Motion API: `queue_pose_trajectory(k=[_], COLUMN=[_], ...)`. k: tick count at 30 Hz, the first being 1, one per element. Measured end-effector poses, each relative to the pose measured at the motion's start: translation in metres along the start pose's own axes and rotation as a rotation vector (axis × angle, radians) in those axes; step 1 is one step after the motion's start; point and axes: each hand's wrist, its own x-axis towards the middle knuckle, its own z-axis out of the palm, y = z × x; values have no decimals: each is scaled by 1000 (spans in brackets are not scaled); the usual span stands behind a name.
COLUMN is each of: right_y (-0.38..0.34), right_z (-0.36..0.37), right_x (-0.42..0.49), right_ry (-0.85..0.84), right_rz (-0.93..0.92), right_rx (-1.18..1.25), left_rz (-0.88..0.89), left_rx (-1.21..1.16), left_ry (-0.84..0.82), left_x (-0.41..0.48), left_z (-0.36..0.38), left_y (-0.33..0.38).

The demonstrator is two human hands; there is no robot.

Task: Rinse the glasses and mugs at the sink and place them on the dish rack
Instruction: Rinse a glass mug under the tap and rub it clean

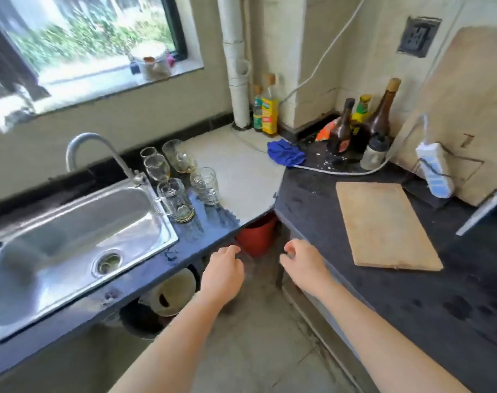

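- Glass mug (175, 200), centre-left beside the sink (71, 222): rigid, breakable, probably slippery wet; best taken by its handle.
- Left hand (223, 275) and right hand (304, 268): fingers loosely curled, holding nothing.

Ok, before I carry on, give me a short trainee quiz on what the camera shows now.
1. Fill in: the glasses stand to the ___ of the sink.
2. True or false: the left hand holds one of the glasses.
3. What lies on the dark counter at the far right? A) wooden board B) kettle C) plate
Key: 1 right; 2 false; 3 A.
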Motion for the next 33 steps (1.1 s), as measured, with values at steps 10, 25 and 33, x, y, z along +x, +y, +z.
queue_pose_trajectory(k=[10, 25, 33], right_y=[-131, -235, -286], right_z=[78, 147, 145], right_x=[91, 230, 231], right_ry=[-160, -169, -253], right_rz=[-166, 48, -35], right_rx=[-63, -70, -78], left_rz=[-219, -207, -176], left_rx=[-106, -421, -627], left_ry=[155, -23, -49], left_x=[54, 181, 176], left_z=[-75, -122, -159], left_y=[-121, -199, -235])
